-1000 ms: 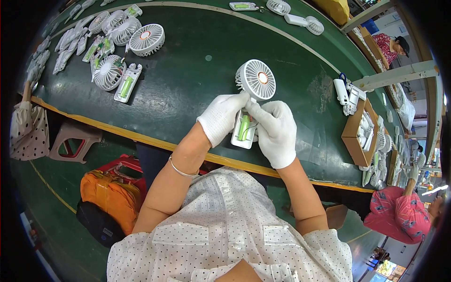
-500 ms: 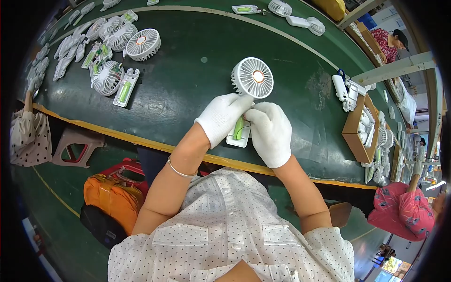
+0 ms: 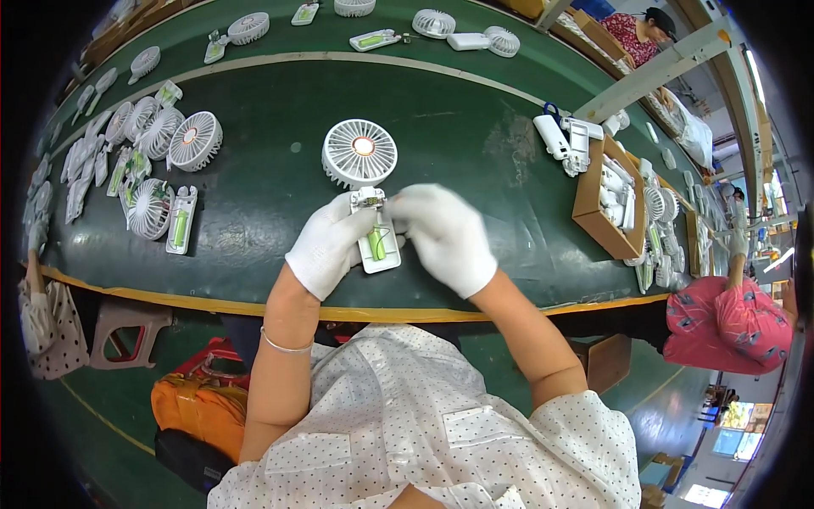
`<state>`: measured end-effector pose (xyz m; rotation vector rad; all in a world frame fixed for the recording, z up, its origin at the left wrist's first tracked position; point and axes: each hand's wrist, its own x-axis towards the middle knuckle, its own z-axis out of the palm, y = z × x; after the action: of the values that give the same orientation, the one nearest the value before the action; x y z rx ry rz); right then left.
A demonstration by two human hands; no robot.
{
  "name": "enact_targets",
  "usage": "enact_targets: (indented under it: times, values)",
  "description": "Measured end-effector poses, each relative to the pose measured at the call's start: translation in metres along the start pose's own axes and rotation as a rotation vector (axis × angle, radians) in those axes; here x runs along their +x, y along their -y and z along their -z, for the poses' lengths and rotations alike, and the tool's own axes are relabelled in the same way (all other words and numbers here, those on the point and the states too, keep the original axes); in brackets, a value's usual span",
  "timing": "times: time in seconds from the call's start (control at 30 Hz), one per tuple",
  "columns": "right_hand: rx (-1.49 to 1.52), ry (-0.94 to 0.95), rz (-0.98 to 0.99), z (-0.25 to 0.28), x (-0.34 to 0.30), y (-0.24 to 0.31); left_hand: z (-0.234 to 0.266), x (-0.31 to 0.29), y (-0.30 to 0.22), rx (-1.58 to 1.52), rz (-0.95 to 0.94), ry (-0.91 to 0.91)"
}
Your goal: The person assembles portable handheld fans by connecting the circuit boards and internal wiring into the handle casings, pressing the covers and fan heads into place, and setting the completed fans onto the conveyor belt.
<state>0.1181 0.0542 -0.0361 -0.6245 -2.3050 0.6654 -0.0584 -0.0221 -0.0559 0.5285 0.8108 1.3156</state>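
Our gloved left hand [image 3: 322, 250] is clamped on the open white handle [image 3: 379, 250] of a small fan, gripping it from its left side. Our right hand [image 3: 447, 239], also gloved, is blurred at the handle's upper right; its fingers are bent toward the handle, and we cannot tell whether they touch or pinch anything. The two hands are close, with the handle between them, near our edge of the table [image 3: 280, 204]. In the handle we see a green battery [image 3: 376, 243], and a little circuit board [image 3: 370, 202] at its top end. Just beyond lies the round white fan head [image 3: 359, 153], its grille up around an orange-ringed hub.

Farther to our left we have a cluster of white fans [image 3: 159, 133], with a second open handle [image 3: 181, 220] beside it. To our right, a cardboard box [image 3: 587, 212] holds white parts. Past it, we see a co-worker in a red patterned top [image 3: 712, 327]. An orange and black bag [image 3: 199, 411] stands below the table, on our left.
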Motion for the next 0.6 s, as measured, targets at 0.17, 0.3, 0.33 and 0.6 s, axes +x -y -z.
enact_targets:
  times: [0.17, 0.3, 0.33, 0.6]
  values:
    - [-0.618, -0.346, 0.023, 0.078, 0.028, -0.092, -0.008, -0.003, 0.000, 0.029, -0.027, -0.075]
    - [-0.998, -0.144, -0.631, 0.137, 0.030, -0.168, -0.011, 0.000, 0.001, 0.062, -0.071, -0.058]
    - [-1.101, -0.110, -0.614, 0.136, 0.031, -0.173, -0.011, 0.000, 0.001, 0.081, -0.078, -0.059]
    - [-1.075, 0.044, -0.787, 0.151, 0.064, -0.179, -0.009, -0.003, 0.003, 0.085, -0.136, -0.028]
